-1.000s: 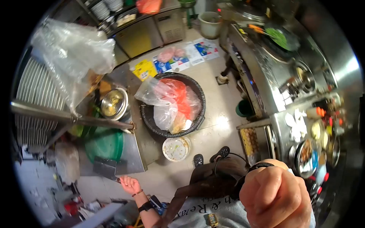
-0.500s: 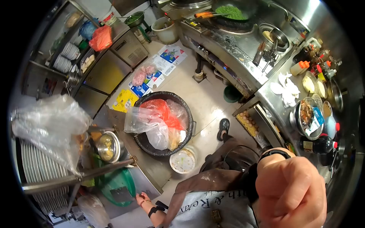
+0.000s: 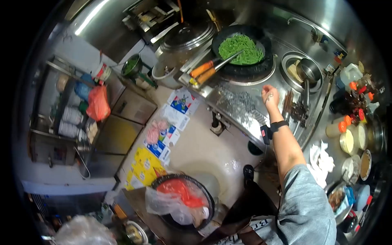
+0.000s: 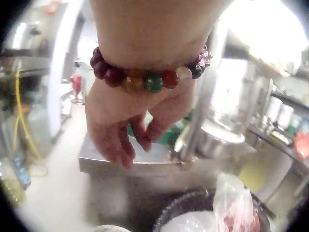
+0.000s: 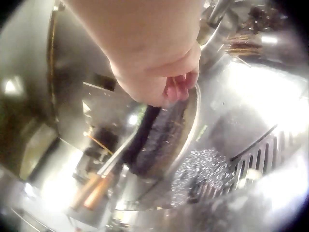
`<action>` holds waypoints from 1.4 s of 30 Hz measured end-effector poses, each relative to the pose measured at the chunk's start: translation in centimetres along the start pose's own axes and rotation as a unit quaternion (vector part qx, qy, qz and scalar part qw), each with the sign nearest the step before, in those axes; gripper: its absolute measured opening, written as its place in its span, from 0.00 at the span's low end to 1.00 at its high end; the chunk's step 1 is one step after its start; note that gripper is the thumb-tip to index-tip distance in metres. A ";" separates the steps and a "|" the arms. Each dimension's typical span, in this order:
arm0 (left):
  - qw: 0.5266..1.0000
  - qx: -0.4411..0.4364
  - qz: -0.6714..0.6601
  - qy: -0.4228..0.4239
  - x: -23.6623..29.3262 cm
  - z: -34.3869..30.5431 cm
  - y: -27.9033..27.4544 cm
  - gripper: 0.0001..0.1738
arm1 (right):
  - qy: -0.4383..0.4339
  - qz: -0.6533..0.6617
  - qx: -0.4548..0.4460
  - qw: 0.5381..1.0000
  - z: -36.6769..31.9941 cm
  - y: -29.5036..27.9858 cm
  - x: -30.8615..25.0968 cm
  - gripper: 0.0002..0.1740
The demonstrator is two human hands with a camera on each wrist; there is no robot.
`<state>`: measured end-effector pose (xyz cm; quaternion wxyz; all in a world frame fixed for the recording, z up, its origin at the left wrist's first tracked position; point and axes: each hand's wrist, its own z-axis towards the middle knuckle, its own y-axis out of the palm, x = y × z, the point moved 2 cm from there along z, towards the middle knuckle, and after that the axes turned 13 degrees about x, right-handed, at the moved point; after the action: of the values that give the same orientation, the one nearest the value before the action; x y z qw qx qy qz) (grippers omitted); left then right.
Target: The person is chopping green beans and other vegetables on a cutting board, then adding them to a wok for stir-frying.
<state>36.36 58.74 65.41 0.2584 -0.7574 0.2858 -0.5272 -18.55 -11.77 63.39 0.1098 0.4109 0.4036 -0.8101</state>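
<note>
My right hand point(image 3: 270, 97) is stretched over the steel stove top point(image 3: 232, 98), between the wok and a metal basin. Its fingers are curled in, and no held object shows in the right wrist view. Just beyond it sits a black wok point(image 3: 263, 43) with chopped green beans point(image 3: 241, 49). A spatula and a second orange-handled tool point(image 3: 202, 69) lean on the wok rim. My left hand point(image 4: 140, 116) appears only in the left wrist view, hanging empty with loosely bent fingers near the steel counter point(image 4: 149, 154), a beaded bracelet on its wrist.
A metal basin point(image 3: 286, 61) holding a ladle point(image 3: 307, 75) stands right of the wok. Seasoning bottles point(image 3: 341, 126) and bowls line the right counter. Below is a black bin point(image 3: 210, 200) with plastic bags. Flattened cartons point(image 3: 143, 167) lie on the floor.
The view has swung toward the stove. My right hand has gone from close below the camera out over the stove top. My left hand, earlier holding a cleaver by the green board, is now empty.
</note>
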 end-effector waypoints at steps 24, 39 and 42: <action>0.655 -0.401 -0.072 0.636 56.0 -16.6 64.1 0.23 | -0.166 0.133 0.016 0.977 6.1 -5.5 -13.4 0.13; 0.415 -0.299 -0.062 0.857 61.2 -25.5 59.5 0.17 | 0.298 -0.404 0.475 0.723 -23.9 -53.5 10.0 0.11; 0.410 -0.217 -0.119 0.878 61.5 -31.5 52.7 0.19 | 0.372 -0.384 0.412 0.738 -24.3 -56.9 17.3 0.13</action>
<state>15.36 -24.57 78.69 -0.3720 0.0618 0.3681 -0.8499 -44.58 45.94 74.26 -0.5497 0.4945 0.1631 -0.6533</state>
